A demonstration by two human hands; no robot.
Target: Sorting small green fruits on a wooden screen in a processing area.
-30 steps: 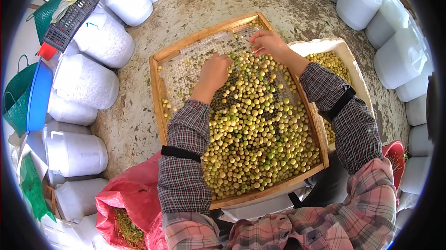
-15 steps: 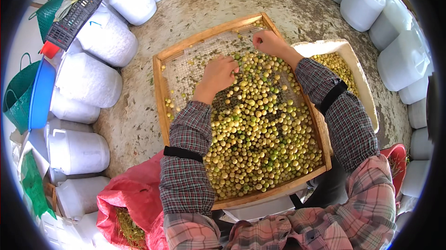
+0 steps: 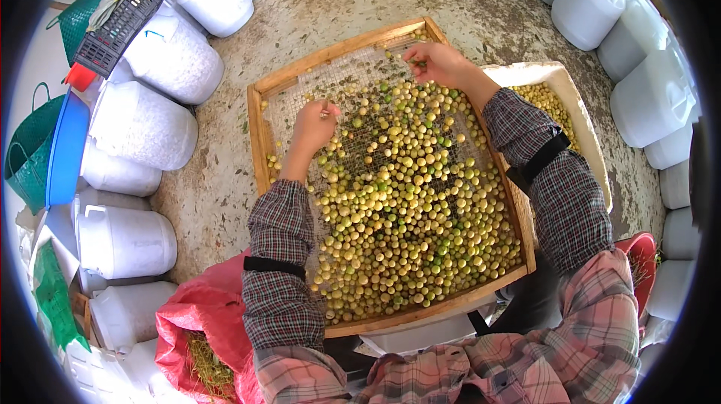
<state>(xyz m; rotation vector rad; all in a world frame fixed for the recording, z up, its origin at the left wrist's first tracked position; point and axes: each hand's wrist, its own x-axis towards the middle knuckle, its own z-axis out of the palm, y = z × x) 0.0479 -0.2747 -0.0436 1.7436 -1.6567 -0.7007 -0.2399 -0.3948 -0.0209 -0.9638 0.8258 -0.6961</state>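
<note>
Round yellow-green fruits (image 3: 405, 201) the size of large berries lie thickly over a wooden-framed mesh screen (image 3: 259, 134), densest in its near half. Above the screen's left part my left hand (image 3: 312, 130) is closed, its fingertips pinched together; whatever sits between them is too small to name. Over the far right part my right hand (image 3: 439, 66) has its fingers bent into a pinch close above the mesh, with small dark green bits by the fingertips. Scattered fruits and leafy scraps lie around both hands.
A pale tub (image 3: 593, 134) of the same fruits stands against the screen's right side. At the lower left is a red sack (image 3: 225, 321) with dry stalks. White plastic drums (image 3: 143, 126) line the left, pale jugs (image 3: 650, 96) the right. A red basin (image 3: 642, 269) is near my right elbow.
My left hand has moved left, away from the middle of the screen, uncovering fruits there. My right hand has shifted slightly left, and its fingers now reach out into a pinch.
</note>
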